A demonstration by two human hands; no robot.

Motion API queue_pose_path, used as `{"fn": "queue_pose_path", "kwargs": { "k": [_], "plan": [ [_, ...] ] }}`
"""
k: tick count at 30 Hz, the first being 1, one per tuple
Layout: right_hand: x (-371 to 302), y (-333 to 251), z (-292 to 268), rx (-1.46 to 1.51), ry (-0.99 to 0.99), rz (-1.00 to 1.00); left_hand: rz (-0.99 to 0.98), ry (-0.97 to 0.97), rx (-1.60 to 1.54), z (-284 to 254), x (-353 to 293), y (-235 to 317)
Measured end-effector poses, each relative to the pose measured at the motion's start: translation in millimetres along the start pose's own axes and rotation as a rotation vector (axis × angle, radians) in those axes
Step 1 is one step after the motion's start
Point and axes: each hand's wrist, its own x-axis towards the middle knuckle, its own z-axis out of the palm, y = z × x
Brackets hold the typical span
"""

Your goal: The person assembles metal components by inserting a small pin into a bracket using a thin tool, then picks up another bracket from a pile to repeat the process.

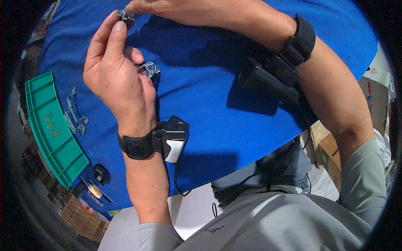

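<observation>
Near the top edge, my left hand point(119, 77) pinches a small clear and dark plastic part point(125, 16) between thumb and forefinger. A second clear plastic piece point(150, 69) sticks out beside the palm, tucked under the curled lower fingers. My right hand point(161, 7) comes across from the right, its fingertips closed at the pinched part; the picture's top edge cuts off some of that hand. On the blue cloth point(201, 96) left of my left wrist lie several clear, angular plastic pieces point(75, 113), close together.
A long green plastic tray point(54, 129) runs along the table's left edge. Near its lower end lie a small black object point(100, 173) and a clear packet point(95, 191). Both wrists wear black straps; a cable hangs from the left strap's device point(173, 131). Cardboard boxes point(328, 150) stand beyond the table.
</observation>
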Motion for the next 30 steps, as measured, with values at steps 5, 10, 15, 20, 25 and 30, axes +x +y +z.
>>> {"fn": "queue_pose_path", "kwargs": {
  "k": [5,10,15,20,25,30],
  "plan": [
    [-1,8,5,-0.143,-0.056,0.058,0.001,0.014,0.025,1,0,-2],
    [2,-1,2,-0.086,-0.092,0.138,0.003,0.035,0.000,3,0,-1],
    [0,5,2,-0.170,-0.053,0.053,-0.011,0.007,0.098,-1,0,-2],
    [1,0,0,-0.099,-0.072,0.113,-0.004,0.009,0.034,1,1,-3],
    [1,4,4,-0.050,-0.017,0.022,0.004,0.006,0.017,0,0,-2],
    [2,2,0,-0.120,-0.121,0.164,0.003,-0.003,0.068,-2,1,-4]
  ]
}}
